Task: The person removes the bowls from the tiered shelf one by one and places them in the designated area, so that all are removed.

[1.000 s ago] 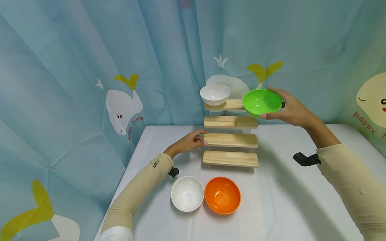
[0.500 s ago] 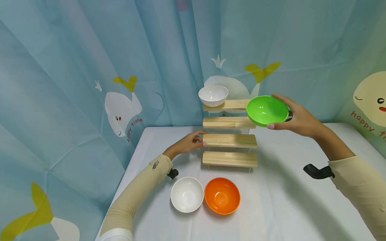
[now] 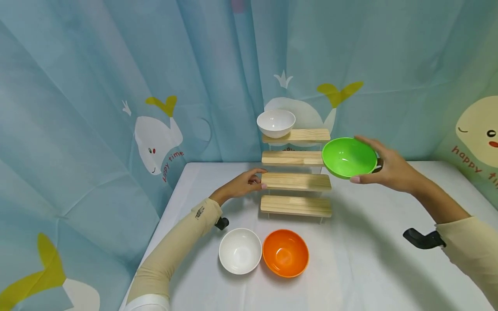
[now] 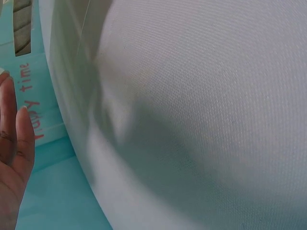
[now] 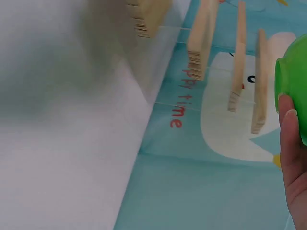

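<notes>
A green bowl [image 3: 349,158] is held in the air by my right hand [image 3: 393,168], thumb at its near side and fingers at its far side. It hangs just right of a four-tier wooden step rack [image 3: 295,182]. In the right wrist view, my fingers [image 5: 289,139] lie against the green bowl [image 5: 293,81]. My left hand [image 3: 243,183] grips the left end of the rack's second-lowest board with thumb and fingers. The left wrist view shows only part of that hand [image 4: 14,143]. On the top board's left sits a white bowl [image 3: 276,123].
Another white bowl [image 3: 240,251] and an orange bowl [image 3: 285,253] stand side by side on the white-covered table [image 3: 373,259], in front of the rack. A blue curtain [image 3: 218,77] with whale prints hangs behind and at the left.
My right hand has brought the green bowl down and to the right, away from the top board's right end. My left hand stays on the rack.
</notes>
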`<action>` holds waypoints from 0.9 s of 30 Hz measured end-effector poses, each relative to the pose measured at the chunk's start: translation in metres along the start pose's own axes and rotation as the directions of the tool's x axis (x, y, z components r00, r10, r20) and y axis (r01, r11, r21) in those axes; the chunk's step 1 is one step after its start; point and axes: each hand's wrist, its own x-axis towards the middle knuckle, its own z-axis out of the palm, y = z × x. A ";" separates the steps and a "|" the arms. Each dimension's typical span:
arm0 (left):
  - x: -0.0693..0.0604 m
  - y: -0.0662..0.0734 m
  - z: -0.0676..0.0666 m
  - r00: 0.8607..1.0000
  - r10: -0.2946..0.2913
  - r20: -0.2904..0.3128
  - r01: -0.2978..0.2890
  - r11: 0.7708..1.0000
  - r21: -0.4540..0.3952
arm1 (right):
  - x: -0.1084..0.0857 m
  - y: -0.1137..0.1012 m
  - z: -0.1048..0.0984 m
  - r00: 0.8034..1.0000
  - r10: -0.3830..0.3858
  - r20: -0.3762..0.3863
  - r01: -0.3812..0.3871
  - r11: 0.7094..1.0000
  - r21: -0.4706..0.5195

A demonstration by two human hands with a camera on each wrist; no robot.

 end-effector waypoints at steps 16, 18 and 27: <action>0.002 -0.001 0.000 1.000 0.000 0.005 0.000 1.000 0.016 | -0.034 0.012 0.017 0.993 -0.029 0.116 0.021 0.998 0.064; 0.001 -0.001 0.000 1.000 -0.001 0.006 0.001 1.000 0.009 | -0.039 0.014 0.020 0.991 -0.031 0.129 0.020 0.997 0.080; 0.000 0.000 -0.001 1.000 -0.007 0.010 0.007 1.000 0.020 | -0.057 0.020 0.032 0.986 -0.065 0.153 0.050 0.994 0.098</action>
